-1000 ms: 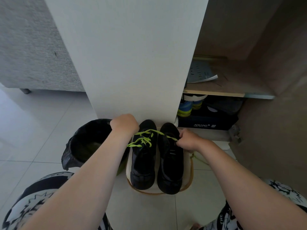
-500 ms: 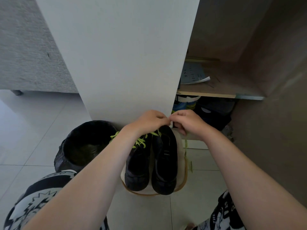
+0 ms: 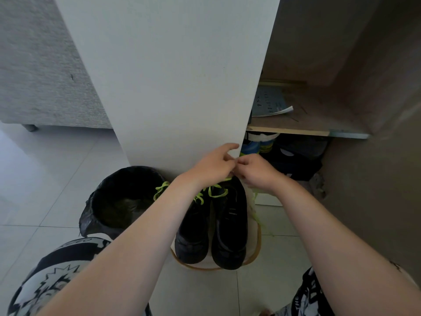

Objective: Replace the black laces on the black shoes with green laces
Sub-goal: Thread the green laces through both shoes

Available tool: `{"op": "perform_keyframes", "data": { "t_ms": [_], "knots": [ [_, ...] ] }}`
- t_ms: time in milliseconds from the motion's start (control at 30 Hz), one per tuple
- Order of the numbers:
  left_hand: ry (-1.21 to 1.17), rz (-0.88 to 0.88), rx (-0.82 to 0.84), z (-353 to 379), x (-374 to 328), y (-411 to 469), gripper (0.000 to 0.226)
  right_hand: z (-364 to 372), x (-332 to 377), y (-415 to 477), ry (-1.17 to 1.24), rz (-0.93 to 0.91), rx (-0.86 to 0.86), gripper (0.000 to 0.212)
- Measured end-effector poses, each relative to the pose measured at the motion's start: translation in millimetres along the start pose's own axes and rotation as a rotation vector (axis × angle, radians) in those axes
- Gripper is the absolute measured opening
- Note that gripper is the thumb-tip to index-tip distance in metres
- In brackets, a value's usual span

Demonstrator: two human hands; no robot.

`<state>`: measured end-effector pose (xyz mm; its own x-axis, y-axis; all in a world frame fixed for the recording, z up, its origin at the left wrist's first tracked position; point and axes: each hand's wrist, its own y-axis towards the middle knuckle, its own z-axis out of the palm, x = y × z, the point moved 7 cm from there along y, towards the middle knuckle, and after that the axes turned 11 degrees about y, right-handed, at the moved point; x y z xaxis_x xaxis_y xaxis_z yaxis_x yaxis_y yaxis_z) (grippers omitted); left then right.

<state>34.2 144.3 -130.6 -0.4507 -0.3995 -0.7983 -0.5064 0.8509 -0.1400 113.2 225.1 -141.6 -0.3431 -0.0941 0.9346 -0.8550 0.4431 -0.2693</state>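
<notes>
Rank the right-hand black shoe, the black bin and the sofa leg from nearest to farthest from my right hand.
1. The right-hand black shoe: directly beneath the right hand.
2. The black bin: to the left, beyond the other shoe.
3. The sofa leg: far left, at the back.

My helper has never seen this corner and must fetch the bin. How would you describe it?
Find the tall white panel rising from the pale tiled floor. At its foot, left of the pair of black shoes, stands a round bin lined with a black plastic bag. Unlike the shoes, it is an open, hollow, crinkled tub.
</notes>
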Motion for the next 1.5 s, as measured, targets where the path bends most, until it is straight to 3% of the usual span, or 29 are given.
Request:
{"op": "perform_keyframes", "data": {
  "t_ms": [67, 133, 200, 333, 400, 500, 567, 633, 700, 767, 867, 967, 1067, 1200, 1267, 1333, 1400, 1467, 1500],
  "knots": [
    [0.180, -0.056, -0.019, -8, 6, -1, 0.034, 1, 2, 1, 0.129, -0.015, 0.005, 0.015],
    [0.361, -0.099, -0.032, -18, 15, -2, 0.046, -6, 1, 2, 0.120, -0.016, -0.045, 0.011],
    [0.538, -0.128, -0.222, -41, 20, -3, 0.042, -16, -6, 2, 0.035, 0.017, -0.069, 0.021],
    [0.346, -0.365, -0.677, -89, 52, -22, 0.035, -33, -26, 2, -0.210, 0.128, -0.094, 0.029],
    [0.319, -0.457, -0.717, -97, 70, -29, 0.036, -39, -34, 3, -0.294, 0.164, -0.122, 0.027],
    [0.539, -0.452, -0.548, -84, 75, -21, 0.025, -36, -36, 5, -0.367, 0.164, -0.103, 0.024],
    [0.604, -0.293, -0.427, -63, 56, -11, 0.042, -22, -29, 4, -0.369, 0.104, -0.026, 0.017],
    [0.389, -0.058, -0.249, -29, 27, -6, 0.051, -4, -17, 2, -0.321, 0.028, 0.044, 0.019],
    [0.189, 0.057, -0.041, 3, 9, -5, 0.042, 8, -8, 1, -0.279, -0.028, 0.070, 0.032],
    [0.185, 0.004, 0.056, 17, 13, -3, 0.032, 15, -8, 1, -0.192, -0.006, 0.088, 0.037],
    [0.374, -0.120, 0.186, 13, 31, -5, 0.051, 14, -15, 0, -0.167, 0.051, 0.119, 0.031],
    [0.679, -0.138, -0.008, -20, 35, -4, 0.044, 1, -28, 1, -0.180, 0.122, 0.106, 0.022],
    [0.641, -0.213, -0.170, -49, 43, -3, 0.035, -15, -34, 6, -0.172, 0.130, 0.038, 0.029],
    [0.609, -0.229, -0.167, -43, 54, 1, 0.022, -12, -30, 12, -0.180, 0.063, -0.012, 0.035],
    [0.525, -0.113, -0.165, -29, 42, 4, 0.034, -3, -26, 11, -0.143, 0.013, 0.011, 0.035],
    [0.265, -0.051, -0.049, -5, 33, 6, 0.045, -1, -21, 12, -0.104, -0.034, -0.028, 0.021],
    [0.099, -0.065, 0.046, 13, 27, 7, 0.037, -7, -17, 12, -0.110, -0.060, -0.133, 0.004],
    [0.140, -0.106, 0.089, 18, 31, 8, 0.020, -11, -18, 12, -0.149, -0.061, -0.196, 0.004],
    [0.193, -0.110, 0.103, 18, 34, 9, 0.024, -13, -20, 12, -0.171, -0.060, -0.213, 0.006]
  ]
}}
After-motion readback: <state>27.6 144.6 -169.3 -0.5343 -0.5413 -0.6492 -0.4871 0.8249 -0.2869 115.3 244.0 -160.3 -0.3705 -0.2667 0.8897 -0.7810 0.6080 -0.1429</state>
